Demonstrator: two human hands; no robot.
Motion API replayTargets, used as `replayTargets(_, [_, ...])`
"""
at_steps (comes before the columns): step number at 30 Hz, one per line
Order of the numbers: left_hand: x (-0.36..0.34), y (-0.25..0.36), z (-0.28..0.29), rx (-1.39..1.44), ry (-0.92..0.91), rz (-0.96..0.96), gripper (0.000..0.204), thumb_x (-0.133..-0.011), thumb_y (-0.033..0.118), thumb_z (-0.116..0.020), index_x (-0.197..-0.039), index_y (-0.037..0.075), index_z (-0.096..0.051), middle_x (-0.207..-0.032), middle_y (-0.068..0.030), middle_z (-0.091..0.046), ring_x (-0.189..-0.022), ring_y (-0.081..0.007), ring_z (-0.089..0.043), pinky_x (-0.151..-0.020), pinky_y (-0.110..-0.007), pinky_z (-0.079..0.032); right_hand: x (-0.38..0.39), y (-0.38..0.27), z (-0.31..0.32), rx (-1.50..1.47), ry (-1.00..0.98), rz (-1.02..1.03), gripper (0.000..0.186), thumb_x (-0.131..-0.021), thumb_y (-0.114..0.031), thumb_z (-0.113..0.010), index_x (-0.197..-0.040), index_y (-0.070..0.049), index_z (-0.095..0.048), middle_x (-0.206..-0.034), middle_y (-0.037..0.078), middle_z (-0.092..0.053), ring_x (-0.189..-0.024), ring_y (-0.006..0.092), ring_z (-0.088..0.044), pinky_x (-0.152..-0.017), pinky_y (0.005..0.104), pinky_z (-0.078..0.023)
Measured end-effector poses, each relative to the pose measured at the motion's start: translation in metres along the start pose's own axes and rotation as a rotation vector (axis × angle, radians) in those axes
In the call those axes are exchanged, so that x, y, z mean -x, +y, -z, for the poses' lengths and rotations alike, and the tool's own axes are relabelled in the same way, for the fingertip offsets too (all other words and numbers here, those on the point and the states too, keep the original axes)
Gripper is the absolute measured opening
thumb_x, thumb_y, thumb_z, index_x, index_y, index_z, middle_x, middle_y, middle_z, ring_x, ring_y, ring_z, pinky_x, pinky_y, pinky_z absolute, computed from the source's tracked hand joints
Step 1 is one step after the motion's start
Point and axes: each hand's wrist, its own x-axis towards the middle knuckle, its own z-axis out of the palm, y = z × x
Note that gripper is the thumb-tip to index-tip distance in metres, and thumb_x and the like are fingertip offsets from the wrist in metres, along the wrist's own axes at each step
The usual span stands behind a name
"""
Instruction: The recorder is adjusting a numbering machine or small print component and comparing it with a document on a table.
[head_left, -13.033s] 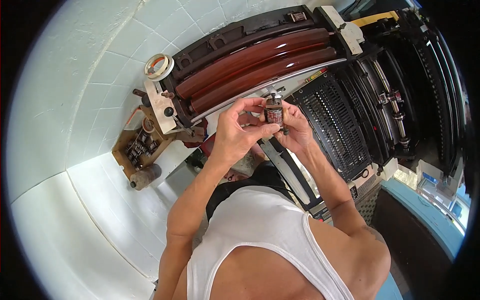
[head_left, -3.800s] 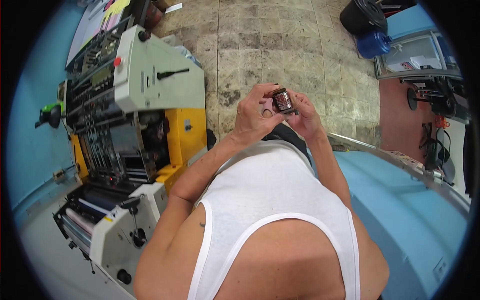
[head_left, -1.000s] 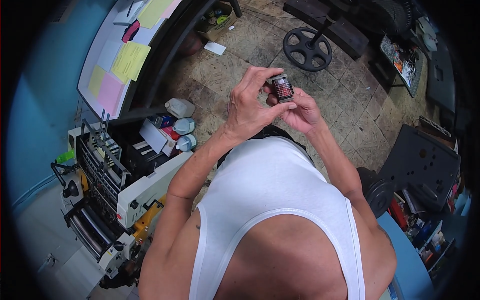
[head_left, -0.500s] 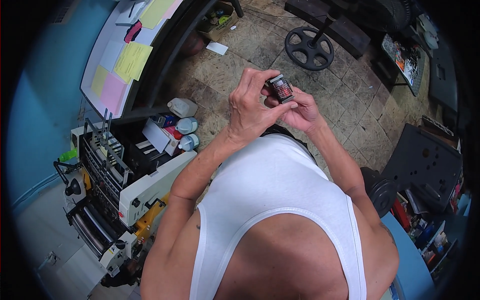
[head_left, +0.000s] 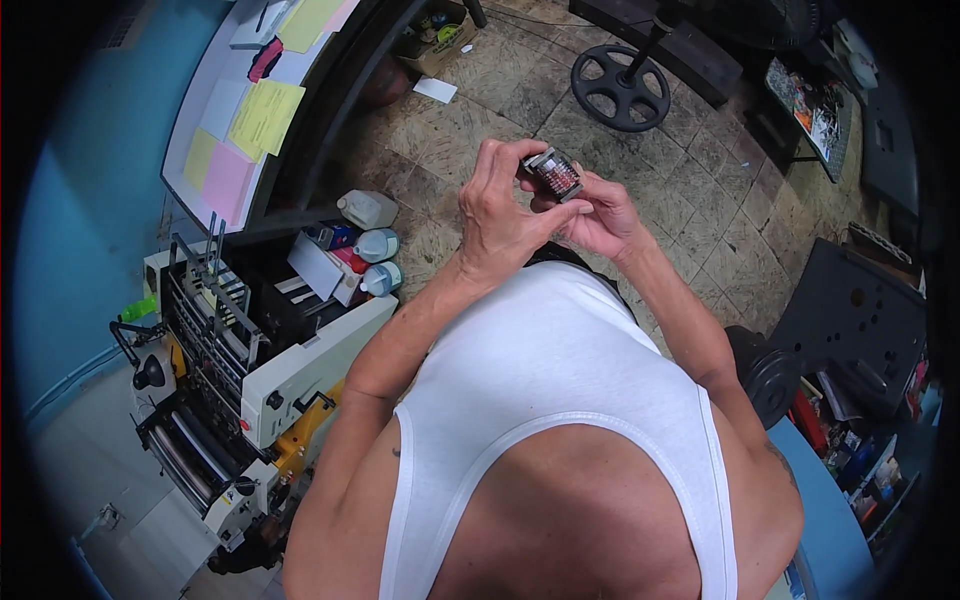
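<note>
Fingers of both hands close around a small boxy metal part with a dark red patterned face (head_left: 553, 172), held up in front of the chest. The left hand (head_left: 497, 222) pinches it from the left, thumb and curled fingers (head_left: 490, 165) on its near and far edges; the right hand (head_left: 600, 215) cups it from below and to the right, fingertips tucked under it. The part sits tilted between the two grips, touching both hands.

Below and left of the fingers stands a white and grey offset printing machine with black rollers and a yellow lower body (head_left: 235, 400), the biggest thing in view. Above it, farther left of the fingers, a long white worktop carrying yellow, pink and white paper sheets (head_left: 250, 110) runs along a blue wall (head_left: 70, 230). To the right of the fingers, lower down, lies a flat dark grey metal panel with round holes (head_left: 850, 315). Straight above the fingers, on the mottled stone-tile floor (head_left: 520, 90), rests a black spoked wheel-shaped base on a pole (head_left: 620, 88). Just left of the fingers, beside the machine, sit a translucent white plastic jug (head_left: 367, 209) and two small white bottles with teal caps (head_left: 378, 262). A small white sheet (head_left: 435, 90) lies on the floor, up and left of the fingers.
</note>
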Motion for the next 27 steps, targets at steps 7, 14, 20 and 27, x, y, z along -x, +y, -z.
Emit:
replayTargets(7, [-0.005, -0.017, -0.004, -0.009, 0.103, -0.110, 0.065, -0.058, 0.021, -0.092, -0.110, 0.003, -0.058, -0.099, -0.0102, -0.056, -0.087, -0.0238, -0.061, -0.073, -0.035, -0.053, -0.015, -0.007, 0.014, 0.016, -0.021, -0.016, 0.043, -0.097, -0.022, -0.053, -0.128, 0.005, -0.046, -0.123, 0.024, -0.054, -0.105, 0.0293, -0.059, -0.091, 0.0399, -0.053])
replayTargets(14, [-0.006, -0.052, 0.011, 0.032, 0.117, -0.081, 0.061, -0.062, 0.019, -0.086, -0.113, 0.005, -0.057, -0.104, -0.0136, -0.057, -0.094, -0.0330, -0.060, -0.079, -0.039, -0.051, -0.043, -0.004, 0.026, -0.208, 0.048, -0.219, 0.042, -0.093, -0.020, -0.060, -0.128, 0.001, -0.048, -0.119, 0.018, -0.058, -0.106, 0.0301, -0.061, -0.090, 0.0446, -0.054])
replayTargets(20, [-0.037, -0.108, 0.041, 0.033, 0.197, -0.115, 0.064, -0.062, 0.019, -0.088, -0.116, 0.005, -0.057, -0.107, -0.0135, -0.058, -0.097, -0.0307, -0.061, -0.082, -0.038, -0.051, -0.124, -0.006, 0.027, -0.160, 0.026, -0.259, 0.037, -0.093, -0.021, -0.063, -0.121, 0.002, -0.053, -0.113, 0.016, -0.060, -0.102, 0.0262, -0.061, -0.088, 0.0406, -0.053])
replayTargets(27, [-0.133, -0.199, 0.105, 0.022, 0.202, -0.177, 0.073, -0.070, 0.025, -0.084, -0.130, 0.005, -0.045, -0.118, -0.0160, -0.052, -0.105, -0.0333, -0.058, -0.090, -0.042, -0.050, -0.278, -0.055, 0.007, 0.182, -0.070, -0.332, 0.042, -0.085, -0.021, -0.072, -0.112, 0.006, -0.056, -0.103, 0.015, -0.063, -0.093, 0.0225, -0.063, -0.082, 0.0349, -0.055])
